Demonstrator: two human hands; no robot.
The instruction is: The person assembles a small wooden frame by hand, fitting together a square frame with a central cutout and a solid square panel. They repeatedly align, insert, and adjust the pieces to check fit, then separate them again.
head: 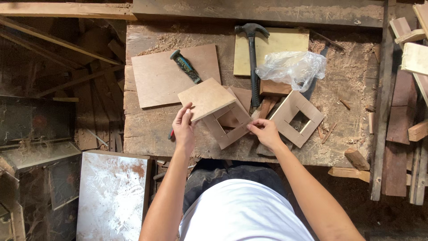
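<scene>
a small wooden box (pixel 218 111) is being put together at the near edge of a dusty workbench (pixel 147 129); several panels are already being joined, but one face is looking open, so it is judged partly built. its flat top panel is being pinched by the left hand (pixel 183 127), fingers closed on the left corner. the lower right corner is being gripped by the right hand (pixel 266 131). a hammer (pixel 253 58) and a square wooden frame (pixel 298 117) are lying just beyond.
</scene>
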